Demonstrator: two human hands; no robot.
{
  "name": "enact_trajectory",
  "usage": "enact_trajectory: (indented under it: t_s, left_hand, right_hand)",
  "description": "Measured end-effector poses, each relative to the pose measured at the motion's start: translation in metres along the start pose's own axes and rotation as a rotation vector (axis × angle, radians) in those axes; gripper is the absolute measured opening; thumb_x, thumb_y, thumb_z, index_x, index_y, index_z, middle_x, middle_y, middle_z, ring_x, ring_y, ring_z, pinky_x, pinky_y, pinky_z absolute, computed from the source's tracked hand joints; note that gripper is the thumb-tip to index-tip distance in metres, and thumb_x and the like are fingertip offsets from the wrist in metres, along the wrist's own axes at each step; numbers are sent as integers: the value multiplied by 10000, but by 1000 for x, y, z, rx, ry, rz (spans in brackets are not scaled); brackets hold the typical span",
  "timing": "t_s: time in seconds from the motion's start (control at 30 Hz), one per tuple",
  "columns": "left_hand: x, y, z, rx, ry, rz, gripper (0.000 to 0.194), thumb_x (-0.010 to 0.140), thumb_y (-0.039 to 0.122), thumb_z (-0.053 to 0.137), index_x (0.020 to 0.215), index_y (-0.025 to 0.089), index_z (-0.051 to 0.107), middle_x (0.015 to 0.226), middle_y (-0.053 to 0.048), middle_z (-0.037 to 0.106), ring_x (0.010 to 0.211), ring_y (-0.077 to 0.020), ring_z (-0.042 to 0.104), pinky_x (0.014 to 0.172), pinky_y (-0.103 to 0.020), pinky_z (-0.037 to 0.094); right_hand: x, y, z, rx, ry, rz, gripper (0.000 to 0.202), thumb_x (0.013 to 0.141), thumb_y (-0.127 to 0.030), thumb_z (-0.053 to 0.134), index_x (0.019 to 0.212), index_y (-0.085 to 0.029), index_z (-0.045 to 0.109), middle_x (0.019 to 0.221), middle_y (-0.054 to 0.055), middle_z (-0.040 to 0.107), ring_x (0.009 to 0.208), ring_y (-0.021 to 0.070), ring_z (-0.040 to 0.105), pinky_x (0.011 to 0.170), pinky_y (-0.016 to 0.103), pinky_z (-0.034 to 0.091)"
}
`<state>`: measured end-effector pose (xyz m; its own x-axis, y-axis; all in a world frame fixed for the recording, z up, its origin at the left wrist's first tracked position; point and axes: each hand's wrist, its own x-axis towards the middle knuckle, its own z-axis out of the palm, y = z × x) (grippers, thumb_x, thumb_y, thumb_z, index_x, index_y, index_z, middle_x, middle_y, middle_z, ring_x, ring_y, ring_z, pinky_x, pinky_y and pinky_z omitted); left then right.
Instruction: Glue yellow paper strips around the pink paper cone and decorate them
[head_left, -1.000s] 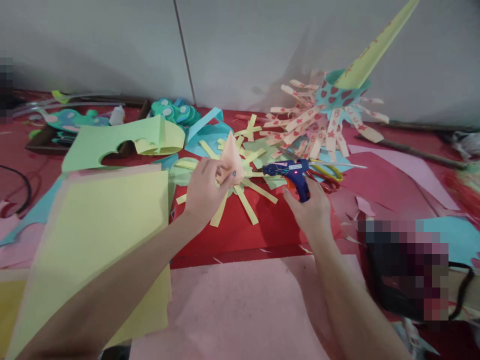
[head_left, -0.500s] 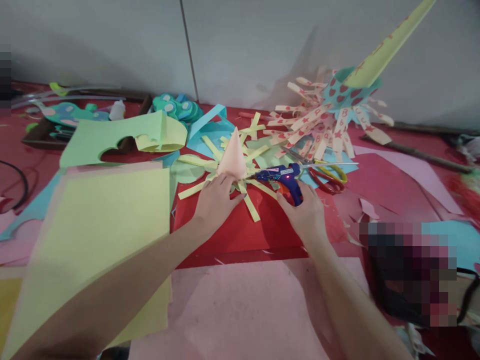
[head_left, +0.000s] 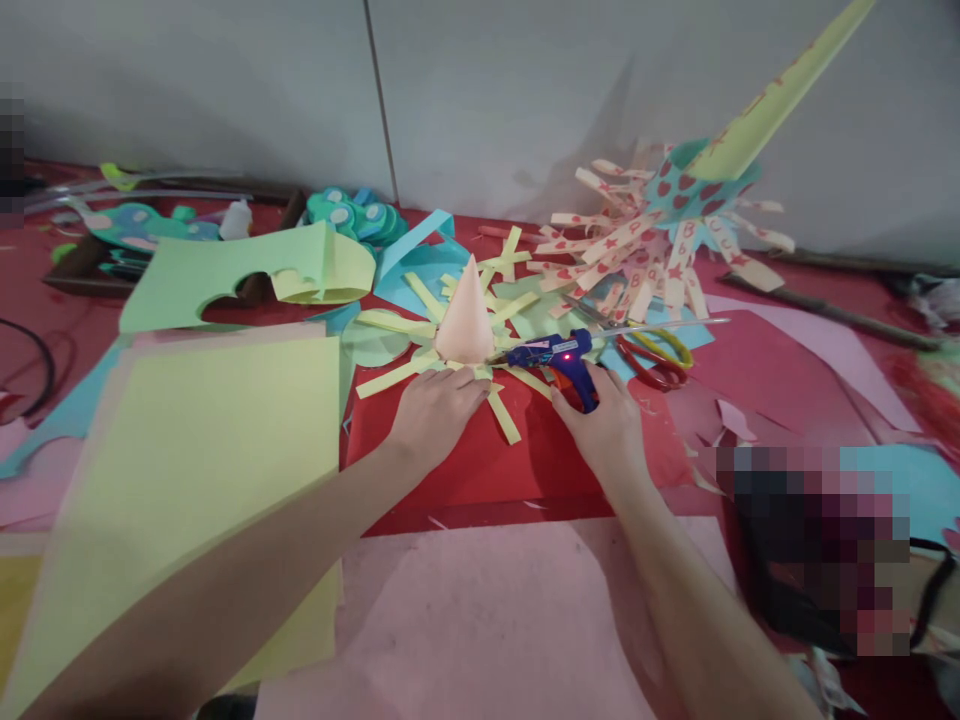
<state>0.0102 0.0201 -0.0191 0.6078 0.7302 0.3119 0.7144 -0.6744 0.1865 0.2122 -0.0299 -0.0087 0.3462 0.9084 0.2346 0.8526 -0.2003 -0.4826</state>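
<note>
A pale pink paper cone point(head_left: 466, 318) stands upright amid a ring of yellow paper strips point(head_left: 504, 412) on red paper point(head_left: 442, 478). My left hand point(head_left: 441, 405) is at the front of the cone's base, fingers together and pinching the strips' near inner ends. In my right hand point(head_left: 604, 415) is a blue glue gun point(head_left: 551, 352) with a lit red light and a clear glue stick out of its back. Its nozzle points left at the lower right of the cone's base.
Stacked yellow sheets point(head_left: 217, 450) lie on the left, below cut green paper point(head_left: 225, 265). Red and yellow-handled scissors point(head_left: 652, 360) are right of the glue gun. A decorated paper piece with a tall yellow cone point(head_left: 780, 95) stands at the back right, near a stick point(head_left: 840, 315).
The glue gun has shifted slightly left and down, its nozzle closer to the cone's base. My left hand has moved slightly down and its fingers have drawn closer together.
</note>
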Motion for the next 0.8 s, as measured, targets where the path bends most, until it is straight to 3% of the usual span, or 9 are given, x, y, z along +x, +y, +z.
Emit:
enact_trajectory:
  t_s: [0.2,0.3,0.8]
  left_hand:
    - [-3,-2,1,120,145,93,259,928,194,433,874,198,687,642,-4,615,586,-136,589,532,-273,393]
    - [-3,-3,2,141,165,104,251,925,196,443,864,204,686,647,1,616,584,-131,588,530,-271,390]
    - [-4,-3,-1,115,42,68,290,940,187,389,956,219,677,707,-14,648,662,-145,616,570,-274,409]
  right_hand:
    - [-1,1,3,0,-12,-33,507,776,-472,519,1161,-149,586,1023,150,602,888,285,589,723,420,489]
    - [-1,2,3,20,-6,-34,509,782,-474,511,1162,-145,588,1008,146,604,861,273,591,726,419,490]
    - [0,6,2,98,-24,-46,476,792,-463,528,1157,-166,601,960,110,607,801,228,592,719,380,494]
